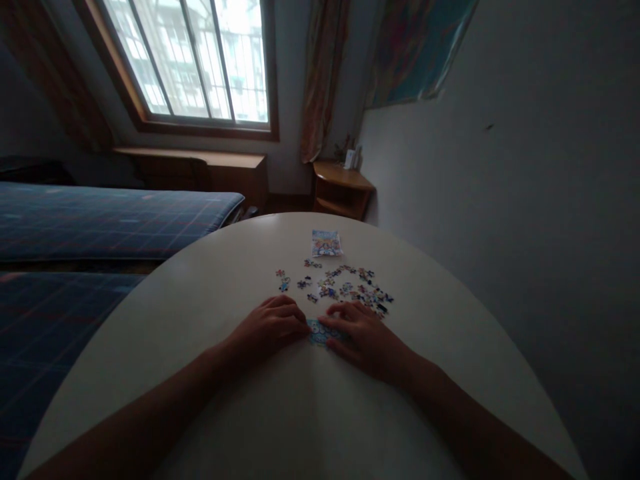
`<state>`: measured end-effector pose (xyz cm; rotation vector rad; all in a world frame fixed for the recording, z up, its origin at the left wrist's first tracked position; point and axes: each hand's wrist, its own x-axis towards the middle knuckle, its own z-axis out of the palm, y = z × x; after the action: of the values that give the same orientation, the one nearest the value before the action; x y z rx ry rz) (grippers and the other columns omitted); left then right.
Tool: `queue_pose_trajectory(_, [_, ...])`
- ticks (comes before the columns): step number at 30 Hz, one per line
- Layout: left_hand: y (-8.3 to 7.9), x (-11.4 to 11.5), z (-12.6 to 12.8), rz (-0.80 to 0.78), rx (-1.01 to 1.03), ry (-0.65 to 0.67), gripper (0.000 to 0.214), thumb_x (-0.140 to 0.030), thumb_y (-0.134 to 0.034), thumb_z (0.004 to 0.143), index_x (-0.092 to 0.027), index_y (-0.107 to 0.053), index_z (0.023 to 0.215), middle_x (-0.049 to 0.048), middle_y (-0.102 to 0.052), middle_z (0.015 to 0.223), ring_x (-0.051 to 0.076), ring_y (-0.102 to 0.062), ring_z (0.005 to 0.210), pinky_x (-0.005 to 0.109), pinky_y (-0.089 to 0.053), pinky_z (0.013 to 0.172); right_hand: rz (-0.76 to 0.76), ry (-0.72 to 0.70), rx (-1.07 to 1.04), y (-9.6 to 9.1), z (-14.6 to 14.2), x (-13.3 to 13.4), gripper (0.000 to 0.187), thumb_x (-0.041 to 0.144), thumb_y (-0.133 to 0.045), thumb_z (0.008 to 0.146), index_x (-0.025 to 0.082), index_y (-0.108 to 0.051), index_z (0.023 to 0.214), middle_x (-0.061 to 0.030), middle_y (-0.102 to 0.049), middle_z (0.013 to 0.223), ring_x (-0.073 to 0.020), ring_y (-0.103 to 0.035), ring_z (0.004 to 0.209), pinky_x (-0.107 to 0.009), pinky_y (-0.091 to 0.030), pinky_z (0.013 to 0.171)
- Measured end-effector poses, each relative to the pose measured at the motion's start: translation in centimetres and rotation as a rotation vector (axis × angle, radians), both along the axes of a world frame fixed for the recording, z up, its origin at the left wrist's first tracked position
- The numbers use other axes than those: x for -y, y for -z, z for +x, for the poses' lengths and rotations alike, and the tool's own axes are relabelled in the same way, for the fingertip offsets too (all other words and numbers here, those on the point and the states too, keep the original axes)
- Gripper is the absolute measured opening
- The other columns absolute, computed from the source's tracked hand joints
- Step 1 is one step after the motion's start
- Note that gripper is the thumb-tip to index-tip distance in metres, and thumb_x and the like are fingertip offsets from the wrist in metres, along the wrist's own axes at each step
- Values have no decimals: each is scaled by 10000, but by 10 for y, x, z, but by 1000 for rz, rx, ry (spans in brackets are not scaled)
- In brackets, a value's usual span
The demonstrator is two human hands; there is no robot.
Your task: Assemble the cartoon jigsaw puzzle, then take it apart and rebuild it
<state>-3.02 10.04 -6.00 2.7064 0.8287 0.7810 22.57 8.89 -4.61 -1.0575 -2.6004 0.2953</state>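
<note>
A small joined section of blue jigsaw puzzle lies flat on the white round table between my hands. My left hand is closed, with its fingertips pressed at the section's left edge. From the right, my right hand grips the same section, thumb on the near side and index finger on the far side. Its right part is hidden under that hand. Loose jigsaw pieces lie scattered just beyond, thickest past my right hand. Farther back rests a small picture packet in blue and orange.
Left of the table stands a bed with a blue plaid mattress. A wall runs along the right. Beyond the far table edge is a wooden corner stand, with a long wooden desk below the window.
</note>
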Motion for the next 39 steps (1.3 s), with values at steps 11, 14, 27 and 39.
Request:
queue_pose_trajectory(11, [-7, -2, -10, -63, 6, -2, 179, -262, -568, 974, -219, -660, 1122, 53, -688, 1039, 190, -597, 1001, 342, -502, 898, 33, -13, 15, 0, 1, 0, 370, 342, -559, 956, 277, -605, 1318, -102, -592, 1299, -259, -519, 1182, -474, -414, 1033])
queue_pose_trajectory(14, [-4, -7, -16, -73, 70, -77, 187, -264, -595, 942, -209, -639, 1115, 65, -687, 1081, 209, -598, 1053, 383, -503, 937, 34, -18, 21, 0, 1, 0, 375, 360, -547, 962, 280, -599, 1325, -104, -582, 1323, -265, -518, 1196, -489, -406, 1041])
queue_pose_trajectory(27, [-7, -4, -13, -71, 12, -18, 182, -281, -633, 925, -217, -648, 1094, 55, -677, 1081, 187, -606, 1025, 358, -486, 953, -1, -23, 6, 1, 1, 0, 375, 360, -584, 935, 281, -602, 1301, -92, -573, 1330, -271, -497, 1214, -493, -398, 1047])
queue_pose_trajectory(39, [-4, -4, -13, -54, -55, -2, 143, -264, -620, 942, -252, -687, 1068, 35, -682, 1113, 177, -614, 1037, 347, -487, 944, -12, -63, -13, -2, 2, 1, 361, 322, -596, 929, 287, -612, 1288, -88, -587, 1314, -251, -516, 1194, -466, -413, 1035])
